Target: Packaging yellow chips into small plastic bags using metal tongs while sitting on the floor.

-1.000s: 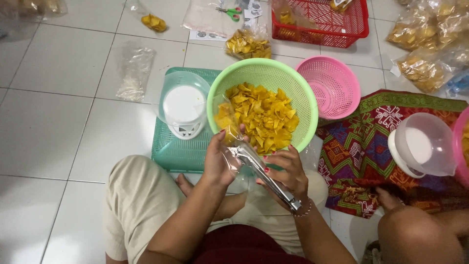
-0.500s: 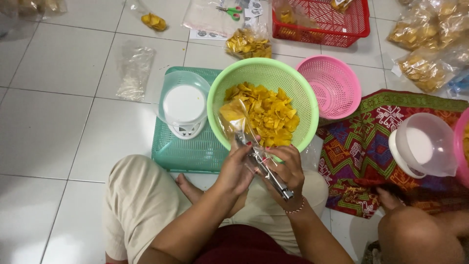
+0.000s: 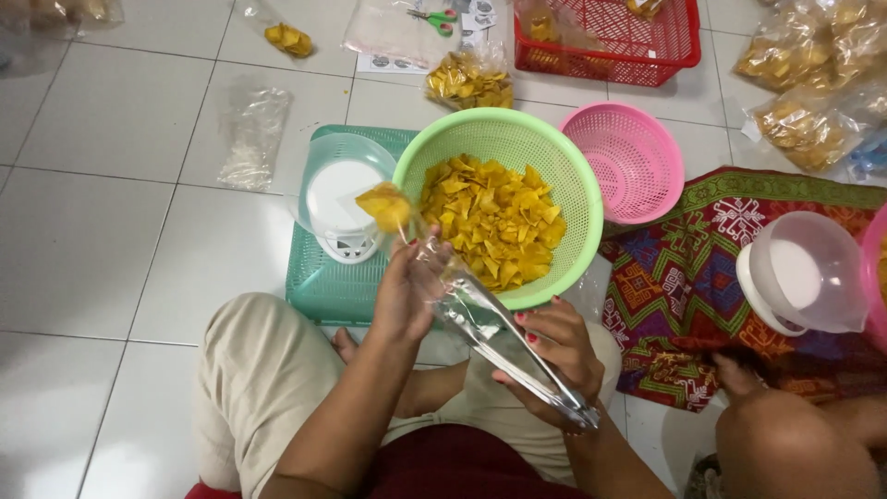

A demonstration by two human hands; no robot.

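White tiled floor across the whole left half of the frame. Patterned cloth spread at right centre. Red basket at the top edge, right of middle. Green basket in the centre, filled with yellow chips. Pink basket just to its right, touching its rim. Teal tray left of the green basket, carrying a white kitchen scale under a clear bowl. Second white scale with a clear bowl at the right edge. Packed chip bags piled in the upper right corner; one more filled bag just above the green basket. Flat clear bags lying at upper left.

Long narrow clear plastic bag stretched slantwise below the green basket, a clump of chips at its upper left end above the scale. Left hand closed around the bag's middle, grip pressed on the plastic. Right hand lower right, grip pinching the bag's empty tail. Green-handled scissors at the top centre.
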